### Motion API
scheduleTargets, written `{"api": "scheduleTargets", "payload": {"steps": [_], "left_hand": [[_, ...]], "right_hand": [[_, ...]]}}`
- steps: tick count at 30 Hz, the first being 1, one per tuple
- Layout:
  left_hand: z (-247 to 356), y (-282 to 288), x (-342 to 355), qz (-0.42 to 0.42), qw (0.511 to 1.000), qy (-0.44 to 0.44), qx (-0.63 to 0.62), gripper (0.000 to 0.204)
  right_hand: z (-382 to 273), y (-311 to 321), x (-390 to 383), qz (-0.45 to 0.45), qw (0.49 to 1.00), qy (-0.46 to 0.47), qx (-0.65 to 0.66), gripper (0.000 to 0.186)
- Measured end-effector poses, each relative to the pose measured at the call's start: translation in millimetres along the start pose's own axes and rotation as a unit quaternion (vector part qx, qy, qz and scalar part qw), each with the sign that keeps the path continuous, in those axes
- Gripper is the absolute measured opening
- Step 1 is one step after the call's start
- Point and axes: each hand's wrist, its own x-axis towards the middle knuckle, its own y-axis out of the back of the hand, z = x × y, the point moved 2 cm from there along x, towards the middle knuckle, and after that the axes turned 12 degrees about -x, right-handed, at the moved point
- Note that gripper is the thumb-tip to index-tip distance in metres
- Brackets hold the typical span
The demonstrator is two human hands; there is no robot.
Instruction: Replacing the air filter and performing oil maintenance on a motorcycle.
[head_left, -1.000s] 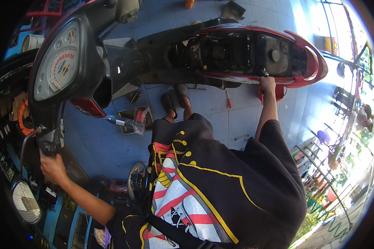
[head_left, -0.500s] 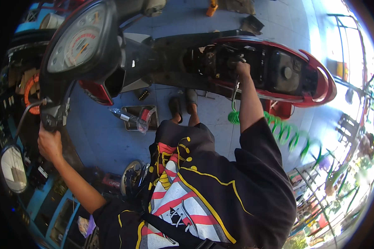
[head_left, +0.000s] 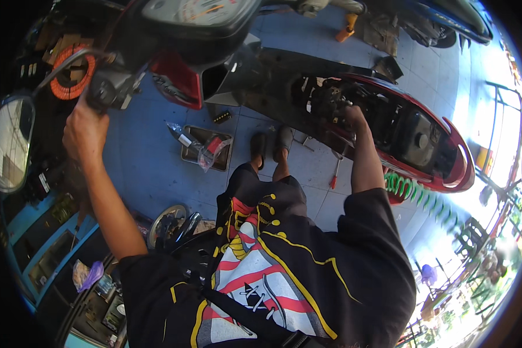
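Note:
My left hand (head_left: 86, 132) is wrapped round the handlebar grip of a red and black motor scooter, just below the switch housing (head_left: 106, 88). My right hand (head_left: 355, 118) is closed over the scooter's open engine bay (head_left: 383, 113), on an air blow gun mostly hidden by the hand and forearm. A coiled green air hose (head_left: 412, 188) shows beyond that forearm. The black tank (head_left: 416, 142) with a round cap lies in the tail, inside the red body panels (head_left: 455, 156). The dashboard (head_left: 194, 10) is partly cut off at the top.
A metal tray (head_left: 220, 165) with a plastic-wrapped part lies on the blue tiled floor, left of my feet. A red-handled tool (head_left: 334, 177) rests below the scooter. An orange coil (head_left: 72, 72) and a mirror (head_left: 13, 143) are at the left. Another motorcycle (head_left: 455, 20) stands far right.
My view has shifted, so the scooter sits further right and its dashboard higher. The handlebar appears turned, with my left hand still on it. My right hand remains at the engine bay.

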Motion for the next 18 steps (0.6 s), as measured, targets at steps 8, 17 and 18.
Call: {"api": "scheduleTargets", "payload": {"steps": [8, 17, 18], "left_hand": [[-7, -7, 4, 0.042, 0.997, -0.066, -0.027, 0.053], [-21, -25, -38, 0.301, 0.892, -0.29, -0.174, 0.059], [-19, -26, -33, 0.309, 0.886, -0.293, -0.183, 0.059]], "right_hand": [[-4, -1, -45, 0.126, 0.988, -0.05, 0.073, 0.026], [-183, -14, -126, 0.041, 0.971, -0.119, 0.204, 0.066], [-198, -21, -127, -0.009, 0.973, -0.115, 0.201, 0.064]]}}
